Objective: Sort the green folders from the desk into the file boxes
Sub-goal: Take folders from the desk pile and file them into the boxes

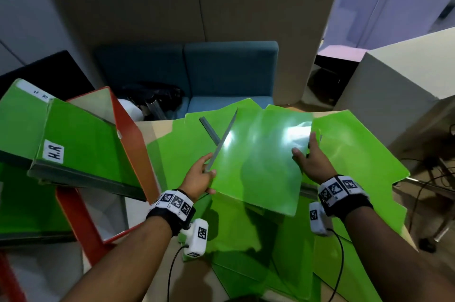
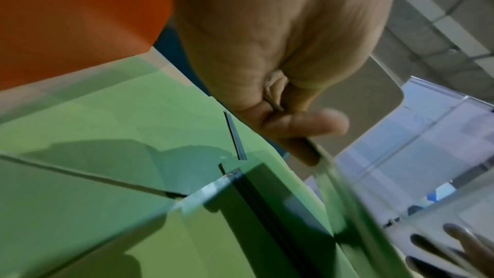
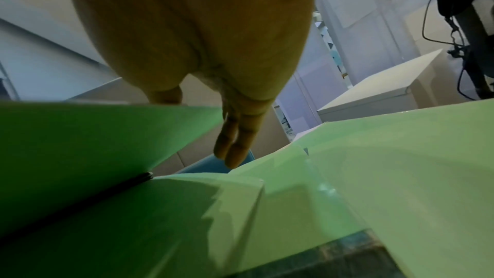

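green folder (image 1: 258, 166) held over the folder pile (image 1: 357, 154), long axis pointing away, spine left. left hand (image 1: 197, 178) grips the spine; right hand (image 1: 312, 161) pinches the right edge. only the left wrist view shows fingers (image 2: 459, 238) under its cover.

Folder (image 1: 256, 166): green plastic, glossy, grey spine bar along its left side.
Pose: you hold it raised, tilted.
Place: over the table (image 1: 157, 129) middle.
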